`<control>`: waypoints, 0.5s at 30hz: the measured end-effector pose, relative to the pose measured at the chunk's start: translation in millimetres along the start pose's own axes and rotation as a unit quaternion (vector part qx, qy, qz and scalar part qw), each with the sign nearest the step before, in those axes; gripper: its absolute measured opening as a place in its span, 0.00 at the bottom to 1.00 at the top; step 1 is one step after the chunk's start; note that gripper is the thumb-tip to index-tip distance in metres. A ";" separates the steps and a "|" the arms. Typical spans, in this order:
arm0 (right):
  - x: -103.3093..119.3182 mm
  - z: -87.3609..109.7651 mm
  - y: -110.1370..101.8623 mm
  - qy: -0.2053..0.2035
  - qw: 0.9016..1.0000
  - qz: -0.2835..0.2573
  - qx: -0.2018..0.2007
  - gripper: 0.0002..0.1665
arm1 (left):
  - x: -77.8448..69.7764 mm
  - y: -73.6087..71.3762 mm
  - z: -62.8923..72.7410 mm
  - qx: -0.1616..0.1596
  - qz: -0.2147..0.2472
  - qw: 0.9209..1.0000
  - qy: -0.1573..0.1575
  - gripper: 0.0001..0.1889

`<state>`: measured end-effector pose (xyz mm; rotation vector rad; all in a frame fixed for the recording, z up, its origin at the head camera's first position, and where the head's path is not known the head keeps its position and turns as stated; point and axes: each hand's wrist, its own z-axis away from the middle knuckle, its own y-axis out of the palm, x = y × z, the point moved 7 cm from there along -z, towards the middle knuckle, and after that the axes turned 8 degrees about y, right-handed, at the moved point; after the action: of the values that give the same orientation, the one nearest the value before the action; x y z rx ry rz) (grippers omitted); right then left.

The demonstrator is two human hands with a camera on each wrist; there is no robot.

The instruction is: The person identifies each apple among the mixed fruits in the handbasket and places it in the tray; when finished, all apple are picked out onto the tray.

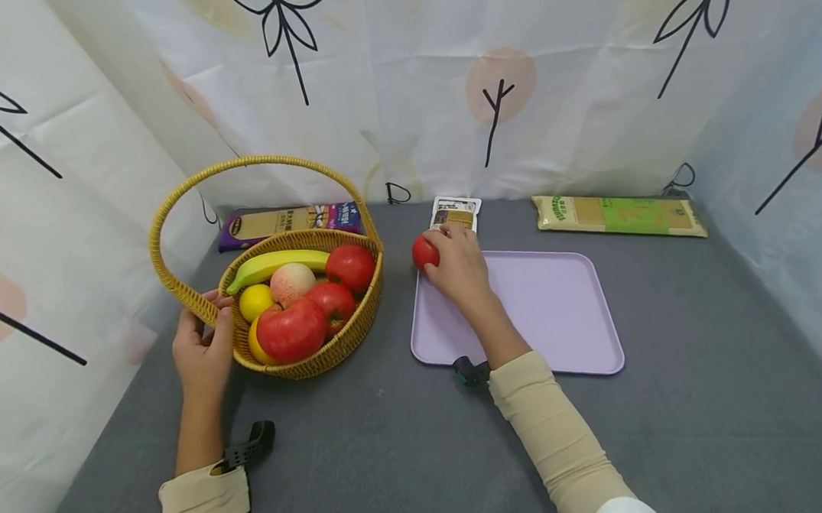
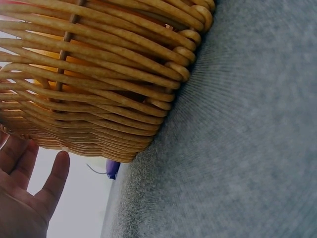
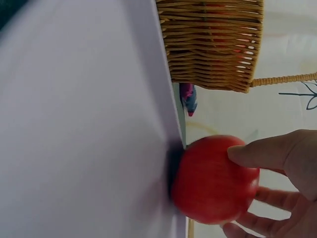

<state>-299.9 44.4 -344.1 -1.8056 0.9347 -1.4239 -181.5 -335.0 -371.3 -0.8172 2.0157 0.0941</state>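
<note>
In my right hand (image 1: 461, 263) is a round red fruit (image 3: 215, 179), pinched between the thumb and the curled fingers. It sits at the upper left corner of a lilac tray (image 1: 544, 304), right at the rim. My left hand (image 1: 204, 350) rests against the left side of a yellow wicker basket (image 1: 346, 351), beside the foot of its tall handle. Its thumb and fingers are spread, with the thumb tip at the woven wall in the left wrist view. Inside the basket lie a banana (image 1: 274, 266), a peach (image 1: 292, 283), a lemon (image 1: 255, 301) and several red fruits (image 1: 292, 332).
Behind the basket lies a purple packet (image 1: 278, 220). A small white and brown pouch (image 1: 454, 211) is just beyond the tray, and a green and beige packet (image 1: 619, 215) lies at the back right. Patterned white cloth (image 1: 404, 96) hangs around the grey table (image 1: 365, 457).
</note>
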 end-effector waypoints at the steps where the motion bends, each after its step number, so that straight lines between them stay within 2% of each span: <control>1: 0.5 0.0 -1.1 -0.006 1.000 -0.002 0.000 0.26 | 0.6 0.1 0.1 -0.001 0.001 1.000 -0.001 0.19; 8: 5.6 1.1 -7.2 -0.043 0.999 -0.004 0.008 0.23 | 0.3 0.9 -0.5 -0.004 -0.003 1.000 -0.002 0.19; 15: 10.7 3.8 -3.3 -0.077 0.997 -0.016 0.013 0.17 | -3.0 1.4 1.2 0.000 -0.009 1.000 -0.012 0.19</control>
<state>-294.0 37.4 -336.6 -1.8894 0.8069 -1.2889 -180.3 -332.0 -370.0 -0.8304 1.9861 0.0944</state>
